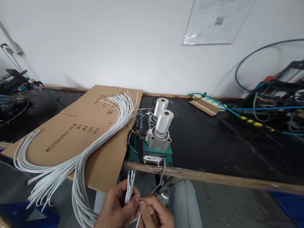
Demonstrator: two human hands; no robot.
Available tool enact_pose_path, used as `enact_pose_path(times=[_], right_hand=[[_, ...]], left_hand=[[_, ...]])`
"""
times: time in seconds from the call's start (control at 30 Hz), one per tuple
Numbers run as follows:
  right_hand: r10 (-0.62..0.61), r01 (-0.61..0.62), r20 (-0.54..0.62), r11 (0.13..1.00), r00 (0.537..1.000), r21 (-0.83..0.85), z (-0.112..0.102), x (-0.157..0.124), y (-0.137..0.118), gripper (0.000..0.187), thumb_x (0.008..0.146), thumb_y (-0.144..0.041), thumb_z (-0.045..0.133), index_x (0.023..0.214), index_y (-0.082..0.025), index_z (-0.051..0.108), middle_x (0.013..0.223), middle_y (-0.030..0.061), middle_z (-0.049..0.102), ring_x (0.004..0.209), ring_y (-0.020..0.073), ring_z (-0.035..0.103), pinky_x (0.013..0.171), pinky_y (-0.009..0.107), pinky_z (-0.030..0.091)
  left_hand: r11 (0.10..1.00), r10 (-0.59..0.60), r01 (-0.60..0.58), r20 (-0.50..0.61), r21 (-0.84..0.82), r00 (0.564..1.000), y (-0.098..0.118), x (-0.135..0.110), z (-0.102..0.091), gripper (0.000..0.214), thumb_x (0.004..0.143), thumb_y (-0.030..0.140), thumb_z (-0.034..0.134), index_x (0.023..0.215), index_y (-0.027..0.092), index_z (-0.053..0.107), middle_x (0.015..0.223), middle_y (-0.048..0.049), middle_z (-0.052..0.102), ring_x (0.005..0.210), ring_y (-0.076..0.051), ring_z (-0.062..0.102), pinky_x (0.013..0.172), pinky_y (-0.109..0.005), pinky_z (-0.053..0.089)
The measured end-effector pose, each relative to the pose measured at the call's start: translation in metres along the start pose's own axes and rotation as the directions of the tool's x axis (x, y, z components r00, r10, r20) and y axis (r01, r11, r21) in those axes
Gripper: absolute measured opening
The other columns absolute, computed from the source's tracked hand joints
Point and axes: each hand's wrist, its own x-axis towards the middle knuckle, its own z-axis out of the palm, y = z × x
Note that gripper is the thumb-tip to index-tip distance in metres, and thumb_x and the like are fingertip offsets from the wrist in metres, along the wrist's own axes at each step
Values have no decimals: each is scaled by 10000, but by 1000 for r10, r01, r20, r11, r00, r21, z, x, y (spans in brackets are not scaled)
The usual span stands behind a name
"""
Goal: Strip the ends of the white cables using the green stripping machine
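My left hand (116, 210) is closed around several white cable ends (130, 186) that stand upright between thumb and fingers, thin wire tips showing at the top. Beside it, my right hand (157, 219) pinches a single white cable (137, 223) close to its dark tip, fingertips nearly touching my left thumb. Both hands are in front of the table edge, above my lap. A large bundle of white cables (91, 151) curves across a cardboard sheet (70, 120) and hangs over the edge towards my left hand.
Right of the cardboard, a device with two silver cylinders (164, 122) sits on a green base (157, 151). A power strip (210, 101) and blue hoses (283, 108) lie at the back right. More equipment (22, 84) stands on the left. The table's wooden edge (216, 177) runs across.
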Motion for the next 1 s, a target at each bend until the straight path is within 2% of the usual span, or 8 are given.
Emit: enact_pose_path(times=[0.2,0.37,0.43,0.53,0.63,0.8,0.9,1.0], right_hand=[[-218,233,84,918,972,-321,-14,1,-4,436,1015,-417,480,674,-146,485,517,-9,462,490,68,473,541,191,360],[-479,525,228,697,848,-487,-29,7,7,374,1022,-246,459,661,-147,474,604,8,492,583,63,538,543,161,384],[-423,503,274,696,864,-513,-32,7,5,388,1029,-269,437,663,-146,482,623,28,516,619,80,573,528,162,394],[-242,359,297,820,924,-445,-33,6,-2,427,1044,-358,392,684,-145,479,616,25,494,544,76,540,501,168,398],[-138,252,309,894,941,-371,-32,5,-6,461,1043,-423,377,672,-155,440,591,9,451,486,68,491,482,172,394],[-211,328,305,850,929,-411,-34,5,-2,462,1039,-389,395,648,-149,452,590,19,469,511,69,504,519,172,400],[-178,303,312,857,933,-418,-35,6,-5,446,1045,-383,388,673,-147,462,630,21,481,513,67,504,516,174,406],[-304,440,332,742,893,-505,-34,6,-12,380,1040,-284,418,686,-149,450,651,12,490,556,63,523,558,168,415]], left_hand=[[958,60,-117,216,262,975,-5,13,-15,185,772,299,505,805,119,482,613,19,416,564,-68,293,525,-211,232],[930,71,-173,303,324,950,0,16,-20,110,720,223,483,771,125,481,610,27,382,588,-75,288,542,-211,227],[914,64,-188,329,359,942,3,17,-21,106,713,216,483,765,124,492,610,22,402,585,-77,301,539,-211,225],[911,61,-193,343,366,937,6,17,-22,134,711,249,481,761,126,502,604,17,402,575,-82,312,536,-216,237],[928,60,-175,329,330,942,8,17,-21,169,697,290,477,762,134,491,597,22,370,562,-83,301,529,-221,243],[923,77,-203,358,328,930,6,17,-21,127,714,268,470,726,142,468,584,20,370,552,-82,300,523,-225,241],[918,106,-235,376,318,921,2,18,-24,118,785,235,506,766,119,508,622,10,421,590,-83,319,553,-218,257],[913,101,-243,394,328,913,6,17,-24,111,784,217,509,772,109,528,634,6,430,599,-81,330,561,-212,263]])
